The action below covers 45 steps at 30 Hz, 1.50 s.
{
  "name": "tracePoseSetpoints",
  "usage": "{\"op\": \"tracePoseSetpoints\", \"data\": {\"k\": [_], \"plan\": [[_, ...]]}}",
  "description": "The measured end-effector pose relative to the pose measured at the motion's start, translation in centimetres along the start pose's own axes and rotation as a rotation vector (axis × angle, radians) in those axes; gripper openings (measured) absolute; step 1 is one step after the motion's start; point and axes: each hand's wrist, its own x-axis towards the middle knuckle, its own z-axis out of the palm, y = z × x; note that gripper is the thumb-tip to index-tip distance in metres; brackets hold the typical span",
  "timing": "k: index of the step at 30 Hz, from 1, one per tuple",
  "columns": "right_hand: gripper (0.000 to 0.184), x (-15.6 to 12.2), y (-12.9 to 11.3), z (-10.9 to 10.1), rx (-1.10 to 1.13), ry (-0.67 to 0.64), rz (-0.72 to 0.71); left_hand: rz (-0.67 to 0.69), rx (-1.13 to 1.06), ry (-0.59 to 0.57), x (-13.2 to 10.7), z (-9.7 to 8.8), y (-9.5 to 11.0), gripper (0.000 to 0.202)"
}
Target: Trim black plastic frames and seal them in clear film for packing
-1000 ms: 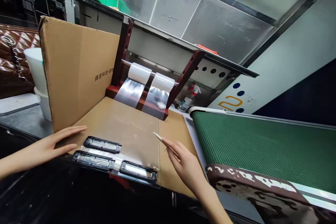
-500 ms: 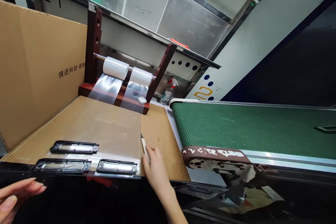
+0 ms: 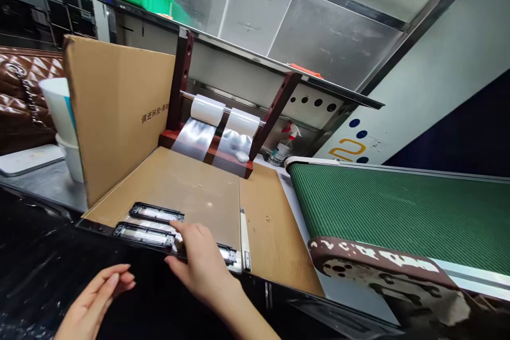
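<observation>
The hands are well apart. The right hand (image 3: 203, 260) lies over a black frame (image 3: 228, 255) on clear film (image 3: 179, 191), its grip unclear, just beside two matching frames (image 3: 144, 235). The open, empty left hand (image 3: 93, 300) hovers above the dark tabletop (image 3: 35, 255). A white utility knife (image 3: 244, 239) lies just right of the film.

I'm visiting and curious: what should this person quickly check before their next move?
White-handled knife out of the hand: ok, it lies on the tan board.
Left hand away from the parts: ok.
Two black frames lying on the clear film: ok.
Third black frame in plain sight: not ok, the right hand covers most of it.
Film cut free from the rolls: cannot tell.
</observation>
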Motion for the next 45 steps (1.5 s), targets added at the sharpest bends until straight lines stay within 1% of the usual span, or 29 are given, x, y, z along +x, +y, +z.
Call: {"op": "tracePoseSetpoints", "data": {"k": [2, 4, 6, 9, 12, 14, 18, 21, 25, 29, 33, 37, 39, 42, 44, 45], "plan": [[0.061, 1.4, -1.0, 0.2, -0.035, -0.081, 0.033, -0.038, -0.026, -0.038, -0.4, 1.3, 0.6, 0.050], [0.059, 2.2, -1.3, -0.1, -0.036, -0.124, 0.081, -0.047, -0.070, -0.046, -0.5, 2.3, 0.8, 0.050], [0.053, 2.6, -1.1, -0.4, -0.007, -0.128, 0.118, -0.054, -0.112, -0.042, -0.4, 3.0, 0.6, 0.052], [0.046, 2.4, -0.7, -0.6, 0.055, -0.118, 0.134, -0.057, -0.165, -0.041, 0.2, 3.6, -0.2, 0.054], [0.043, 1.6, -0.8, -0.5, 0.117, -0.091, 0.128, -0.054, -0.241, -0.044, 0.7, 3.7, -0.8, 0.055], [0.040, 0.7, -1.2, -0.3, 0.150, -0.054, 0.136, -0.048, -0.305, -0.039, 0.7, 3.6, -1.1, 0.050], [0.035, -1.3, -2.0, 0.4, 0.213, 0.003, 0.161, -0.045, -0.426, -0.032, 0.1, 3.4, -1.5, 0.037], [0.035, -2.7, -2.1, 1.1, 0.234, 0.019, 0.167, -0.054, -0.494, -0.017, -0.3, 3.1, -2.1, 0.034], [0.041, -4.2, -2.0, 2.0, 0.250, 0.062, 0.166, -0.077, -0.546, -0.004, -0.8, 2.6, -2.6, 0.041], [0.040, -5.1, -2.2, 2.5, 0.236, 0.103, 0.123, -0.096, -0.553, -0.004, -1.6, 2.5, -1.8, 0.050], [0.041, -5.3, -2.6, 2.9, 0.214, 0.125, 0.073, -0.133, -0.540, -0.035, -2.6, 3.0, -1.2, 0.056], [0.041, -5.6, -2.7, 3.0, 0.243, 0.135, 0.075, -0.144, -0.453, -0.114, -3.2, 3.1, -2.0, 0.050], [0.043, -5.9, -2.5, 2.9, 0.300, 0.119, 0.103, -0.102, -0.343, -0.148, -3.1, 2.6, -2.5, 0.048], [0.052, -6.3, -1.8, 2.5, 0.457, 0.092, 0.225, -0.032, -0.024, -0.222, -2.9, 1.6, -2.6, 0.050], [0.065, -6.4, -1.3, 2.3, 0.632, 0.062, 0.324, 0.039, 0.233, -0.291, -3.0, 1.3, -2.1, 0.049], [0.071, -6.3, -1.1, 2.2, 0.739, 0.043, 0.359, 0.098, 0.351, -0.330, -3.2, 1.3, -1.7, 0.048]]}}
